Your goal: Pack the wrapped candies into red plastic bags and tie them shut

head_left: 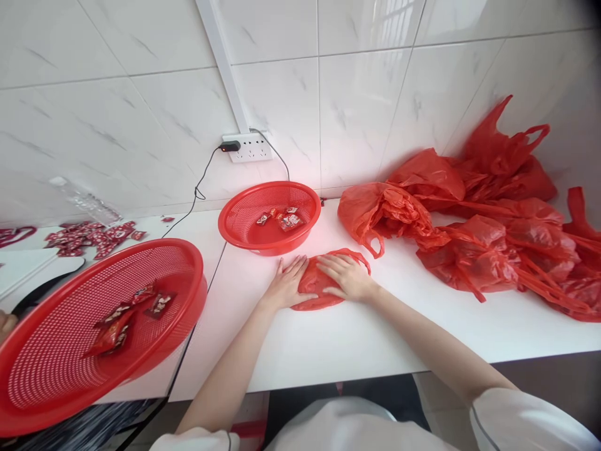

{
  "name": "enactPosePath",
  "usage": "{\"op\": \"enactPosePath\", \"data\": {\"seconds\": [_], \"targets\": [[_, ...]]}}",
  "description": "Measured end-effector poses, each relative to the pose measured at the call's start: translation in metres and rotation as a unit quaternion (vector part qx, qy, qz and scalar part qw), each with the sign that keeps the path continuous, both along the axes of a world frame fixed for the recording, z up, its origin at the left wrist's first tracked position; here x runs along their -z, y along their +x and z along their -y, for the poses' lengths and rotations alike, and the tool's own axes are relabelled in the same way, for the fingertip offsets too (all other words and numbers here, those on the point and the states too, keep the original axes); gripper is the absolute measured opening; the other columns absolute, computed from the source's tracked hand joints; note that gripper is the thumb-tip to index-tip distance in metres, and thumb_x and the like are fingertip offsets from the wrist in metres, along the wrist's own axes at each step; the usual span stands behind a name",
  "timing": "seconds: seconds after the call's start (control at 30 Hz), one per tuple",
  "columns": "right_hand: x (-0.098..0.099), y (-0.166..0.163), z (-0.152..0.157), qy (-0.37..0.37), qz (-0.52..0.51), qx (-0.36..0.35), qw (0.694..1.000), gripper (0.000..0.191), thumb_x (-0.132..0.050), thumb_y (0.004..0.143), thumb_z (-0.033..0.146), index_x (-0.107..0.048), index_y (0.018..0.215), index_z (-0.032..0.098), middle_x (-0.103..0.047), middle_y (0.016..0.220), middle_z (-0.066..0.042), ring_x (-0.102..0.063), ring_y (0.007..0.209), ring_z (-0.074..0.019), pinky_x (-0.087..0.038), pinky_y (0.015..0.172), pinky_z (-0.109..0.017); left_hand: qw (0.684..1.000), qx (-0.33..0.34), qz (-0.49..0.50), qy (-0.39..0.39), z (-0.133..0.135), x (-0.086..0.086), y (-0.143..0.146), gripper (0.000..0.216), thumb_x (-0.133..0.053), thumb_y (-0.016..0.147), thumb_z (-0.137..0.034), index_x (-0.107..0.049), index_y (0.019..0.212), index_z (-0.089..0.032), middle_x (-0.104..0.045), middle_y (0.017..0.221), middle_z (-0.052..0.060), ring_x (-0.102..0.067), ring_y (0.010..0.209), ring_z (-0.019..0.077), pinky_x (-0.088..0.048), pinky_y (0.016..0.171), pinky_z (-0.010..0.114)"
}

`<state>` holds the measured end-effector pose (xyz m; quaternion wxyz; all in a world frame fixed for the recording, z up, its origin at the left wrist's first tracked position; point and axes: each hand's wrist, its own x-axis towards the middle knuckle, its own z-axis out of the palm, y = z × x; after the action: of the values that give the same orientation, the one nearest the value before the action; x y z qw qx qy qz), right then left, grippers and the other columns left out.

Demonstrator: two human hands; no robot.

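Note:
A red plastic bag [320, 283] lies flattened on the white table in front of me. My left hand [287, 285] rests flat over its left edge, fingers apart. On its right part lies my right hand [348, 277], palm down with the fingers spread. Just behind the hands stands a small red basket [235, 235] with a few small snack packets [288, 220] in it. The undersides of both hands are hidden.
At left, a large red basket [195, 275] holds several packets [113, 329]. Beside it are a pile of small red packets [89, 237] and a clear bottle [87, 200]. Red bags [488, 244] heap up at right. A cord [200, 181] runs from the wall socket [251, 149].

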<state>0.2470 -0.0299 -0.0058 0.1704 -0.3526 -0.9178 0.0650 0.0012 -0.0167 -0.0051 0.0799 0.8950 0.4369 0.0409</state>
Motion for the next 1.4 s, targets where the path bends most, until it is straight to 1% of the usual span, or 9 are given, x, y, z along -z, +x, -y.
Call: {"op": "enactPosePath", "data": {"seconds": [0.2,0.33,0.4,0.5,0.6,0.73,1.03,1.17,1.4], "targets": [[0.006,-0.007,0.004,-0.108,-0.004,-0.105,0.989,0.079,-0.046,0.090,0.060,-0.022,0.152,0.018,-0.030,0.155,-0.012,-0.023,0.145,-0.0243,-0.011,0.119,-0.047,0.997,-0.001,0.067,-0.042,-0.001,-0.001,-0.001,0.103,-0.061,0.070,-0.069,-0.022,0.152,-0.018,-0.020,0.158,0.016,-0.018,0.145,0.0324,0.005,0.115,0.055],[0.006,-0.006,0.006,-0.073,-0.020,-0.094,0.993,0.074,-0.045,0.092,0.057,-0.024,0.152,0.019,-0.029,0.155,-0.011,-0.024,0.145,-0.0238,-0.011,0.119,-0.049,0.943,-0.104,0.305,-0.083,-0.006,-0.006,0.003,0.075,-0.065,0.071,-0.062,-0.053,0.133,-0.021,-0.044,0.147,0.014,-0.032,0.141,0.0317,-0.005,0.117,0.051],[0.004,-0.005,0.008,-0.014,-0.035,-0.072,0.997,0.067,-0.042,0.094,0.053,-0.030,0.149,0.018,-0.031,0.155,-0.012,-0.026,0.144,-0.0246,-0.013,0.119,-0.051,0.828,-0.246,0.486,-0.134,-0.013,-0.014,0.005,0.062,-0.059,0.073,-0.066,-0.064,0.113,-0.018,-0.061,0.128,0.019,-0.049,0.129,0.0336,-0.026,0.112,0.049],[0.000,-0.005,0.012,0.072,-0.056,-0.039,0.995,0.056,-0.042,0.096,0.048,-0.042,0.142,0.016,-0.038,0.151,-0.015,-0.032,0.141,-0.0264,-0.023,0.116,-0.051,0.580,-0.383,0.654,-0.298,-0.027,-0.029,0.001,0.067,-0.051,0.071,-0.076,-0.062,0.093,-0.013,-0.069,0.095,0.024,-0.066,0.100,0.0363,-0.050,0.089,0.048],[-0.009,-0.008,0.016,0.125,-0.091,-0.019,0.988,0.046,-0.044,0.096,0.040,-0.049,0.134,0.015,-0.048,0.143,-0.016,-0.042,0.134,-0.0263,-0.035,0.110,-0.047,0.471,-0.371,0.726,-0.338,-0.034,-0.039,-0.007,0.044,-0.062,0.073,-0.056,-0.057,0.088,-0.015,-0.069,0.083,0.018,-0.070,0.085,0.0308,-0.055,0.075,0.041],[-0.029,-0.018,0.019,0.159,-0.166,0.040,0.972,0.036,-0.045,0.095,0.029,-0.050,0.129,0.019,-0.054,0.136,-0.015,-0.047,0.128,-0.0262,-0.042,0.102,-0.047,0.463,-0.334,0.774,-0.275,-0.030,-0.035,-0.013,0.010,-0.060,0.067,-0.019,-0.054,0.075,-0.018,-0.067,0.076,0.006,-0.068,0.075,0.0192,-0.055,0.071,0.029],[-0.073,-0.037,-0.025,0.124,-0.213,0.155,0.957,0.034,-0.046,0.094,0.029,-0.052,0.126,0.019,-0.050,0.138,-0.014,-0.047,0.127,-0.0264,-0.043,0.102,-0.046,0.474,-0.303,0.774,-0.291,-0.021,-0.025,0.006,0.017,-0.059,0.057,-0.019,-0.062,0.074,-0.016,-0.070,0.079,0.006,-0.067,0.078,0.0218,-0.053,0.068,0.031],[-0.068,-0.047,-0.050,0.080,-0.159,0.175,0.968,0.040,-0.045,0.095,0.035,-0.053,0.128,0.014,-0.053,0.136,-0.017,-0.046,0.130,-0.0274,-0.036,0.109,-0.048,0.470,-0.267,0.764,-0.353,-0.013,-0.024,0.015,0.025,-0.059,0.058,-0.021,-0.065,0.082,-0.014,-0.071,0.082,0.008,-0.068,0.087,0.0274,-0.054,0.074,0.037],[-0.035,-0.057,-0.048,-0.017,0.005,0.182,0.983,0.093,-0.040,0.085,0.071,-0.033,0.146,0.001,-0.027,0.152,-0.027,-0.017,0.145,-0.0376,-0.006,0.116,-0.059,0.496,-0.285,0.759,-0.310,-0.008,-0.018,0.016,0.009,-0.061,0.059,-0.019,-0.060,0.068,-0.016,-0.067,0.069,0.002,-0.067,0.076,0.0221,-0.054,0.075,0.034]]}}
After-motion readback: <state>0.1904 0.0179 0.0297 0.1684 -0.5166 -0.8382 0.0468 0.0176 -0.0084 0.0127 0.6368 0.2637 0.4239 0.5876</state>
